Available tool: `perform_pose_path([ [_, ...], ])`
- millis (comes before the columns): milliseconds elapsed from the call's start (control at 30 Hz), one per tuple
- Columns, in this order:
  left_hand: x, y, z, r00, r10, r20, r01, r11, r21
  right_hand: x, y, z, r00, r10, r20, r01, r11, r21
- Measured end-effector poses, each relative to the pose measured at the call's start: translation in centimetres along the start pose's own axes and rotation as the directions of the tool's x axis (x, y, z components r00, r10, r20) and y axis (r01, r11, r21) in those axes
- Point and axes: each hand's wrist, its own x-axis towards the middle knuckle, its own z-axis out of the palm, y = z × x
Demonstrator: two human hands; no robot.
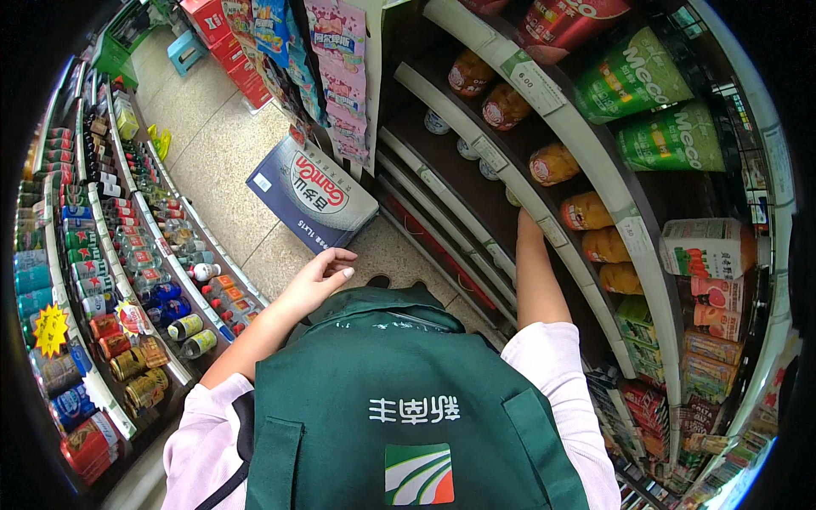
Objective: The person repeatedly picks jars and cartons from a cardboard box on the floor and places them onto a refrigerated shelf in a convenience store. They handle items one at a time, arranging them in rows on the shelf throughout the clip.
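My left hand (pixel 324 274) hangs before my green work vest (pixel 357 363), holding nothing, its fingers loosely curled and apart. A closed blue and grey Ganten water carton (pixel 312 194) lies on the floor just beyond its fingertips. On the right, my bare forearm (pixel 540 280) reaches into a lower level of the shelf unit. The shelf edge (pixel 519 178) hides my right hand, so what it touches cannot be seen. Several round pale-topped containers (pixel 467 148) stand in a row on that level, the closest one right by my wrist.
Orange-wrapped bottles (pixel 553 164) and green Meco cups (pixel 669 137) fill the levels above. Candy packets (pixel 341 83) hang at the shelf end. A drinks shelf (pixel 137 255) runs along the left. Farther off are a blue stool (pixel 186 52) and red cartons (pixel 233 54).
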Motion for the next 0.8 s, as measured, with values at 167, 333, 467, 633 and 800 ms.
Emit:
perform_pose_path([
  [167, 0.4, 1.1, 1.5, 0.997, 0.024, 0.072, -0.032, 0.992, 0.125, -5.7, 2.2, -0.2, 0.992, -0.068, 0.111, 0.080, 0.990, -0.116],
  [333, 2.0, 1.9, 2.6, 0.978, 0.094, 0.187, -0.128, 0.975, 0.184, -9.5, -2.6, -5.2, 0.960, -0.185, 0.209, 0.158, 0.977, 0.142],
  [467, 4.4, 3.9, 3.3, 0.934, 0.237, 0.268, -0.312, 0.906, 0.286, -12.3, -6.7, -9.0, 0.878, -0.463, 0.123, 0.432, 0.876, 0.215],
  [633, 7.6, 7.5, 6.1, 0.788, 0.423, 0.448, -0.564, 0.788, 0.248, -14.6, -14.3, -15.4, 0.995, -0.066, 0.071, -0.013, 0.635, 0.772],
  [800, 6.5, 11.0, 10.5, 0.564, 0.215, 0.797, 0.008, 0.964, -0.266, -15.9, -17.7, -21.2, 0.943, 0.241, 0.230, -0.291, 0.262, 0.920],
])
